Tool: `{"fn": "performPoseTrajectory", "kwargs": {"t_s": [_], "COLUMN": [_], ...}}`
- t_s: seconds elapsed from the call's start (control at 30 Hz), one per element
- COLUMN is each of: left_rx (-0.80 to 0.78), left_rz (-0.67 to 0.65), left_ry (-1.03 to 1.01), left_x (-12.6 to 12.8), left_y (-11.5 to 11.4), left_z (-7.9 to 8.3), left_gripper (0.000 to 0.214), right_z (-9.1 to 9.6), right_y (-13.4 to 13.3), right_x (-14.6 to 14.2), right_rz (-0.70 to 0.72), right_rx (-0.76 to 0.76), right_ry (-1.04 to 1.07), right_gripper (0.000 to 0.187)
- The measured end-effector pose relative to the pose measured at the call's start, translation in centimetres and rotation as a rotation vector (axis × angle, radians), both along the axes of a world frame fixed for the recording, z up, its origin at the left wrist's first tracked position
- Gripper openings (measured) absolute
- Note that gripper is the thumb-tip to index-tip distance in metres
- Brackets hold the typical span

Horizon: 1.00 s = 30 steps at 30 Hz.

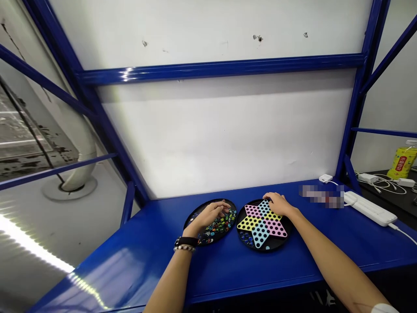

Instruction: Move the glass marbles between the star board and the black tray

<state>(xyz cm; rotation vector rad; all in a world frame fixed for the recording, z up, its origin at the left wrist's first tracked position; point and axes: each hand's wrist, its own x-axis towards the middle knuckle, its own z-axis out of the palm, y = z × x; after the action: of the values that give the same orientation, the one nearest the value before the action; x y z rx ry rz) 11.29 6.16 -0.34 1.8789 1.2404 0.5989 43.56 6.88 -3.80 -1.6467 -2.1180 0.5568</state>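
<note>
Two round black trays sit side by side on a blue table (228, 265). The left tray (228, 203) holds several coloured glass marbles (224, 222). My left hand (211, 214) rests in it, fingers curled over the marbles; what they hold is hidden. The right tray is a Chinese checkers board (262, 224) with a star of pink, yellow and blue points full of holes. A few blue marbles (246, 237) lie on its lower left rim. My right hand (278, 203) lies on the board's upper right edge, fingers bent down at the star's top point.
A white power strip (369, 208) and a small white adapter (325, 178) lie at the table's right. Beyond stand a yellow bottle (404, 161) and white cables (384, 182) on a dark surface. Blue frame bars (221, 67) and a white wall rise behind.
</note>
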Motion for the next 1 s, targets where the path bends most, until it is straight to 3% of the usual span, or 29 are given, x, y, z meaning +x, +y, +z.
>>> {"fn": "performPoseTrajectory", "kwargs": {"t_s": [0.13,0.4,0.57,0.73,1.0], "left_rx": [-0.045,0.109,0.156,0.116,-0.046], "left_rz": [0.094,0.159,0.26,0.241,0.211], "left_ry": [-0.003,0.158,0.207,0.254,0.15], "left_x": [-1.0,-2.4,-3.9,-5.1,-4.8], "left_y": [-0.2,-0.4,0.2,0.6,0.8], "left_z": [0.3,0.7,0.1,-0.7,-1.4], "left_gripper": [0.049,0.043,0.044,0.041,0.045], "right_z": [0.1,0.4,0.3,0.4,0.2], "right_y": [-0.2,-0.3,-0.3,-0.4,-0.3], "right_x": [0.1,0.1,0.1,0.1,0.0], "right_rz": [0.007,0.013,0.014,0.009,0.005], "right_rx": [-0.009,-0.008,-0.009,-0.018,-0.014], "right_ry": [0.005,-0.005,-0.01,-0.002,0.002], "right_gripper": [0.045,0.045,0.045,0.045,0.045]}}
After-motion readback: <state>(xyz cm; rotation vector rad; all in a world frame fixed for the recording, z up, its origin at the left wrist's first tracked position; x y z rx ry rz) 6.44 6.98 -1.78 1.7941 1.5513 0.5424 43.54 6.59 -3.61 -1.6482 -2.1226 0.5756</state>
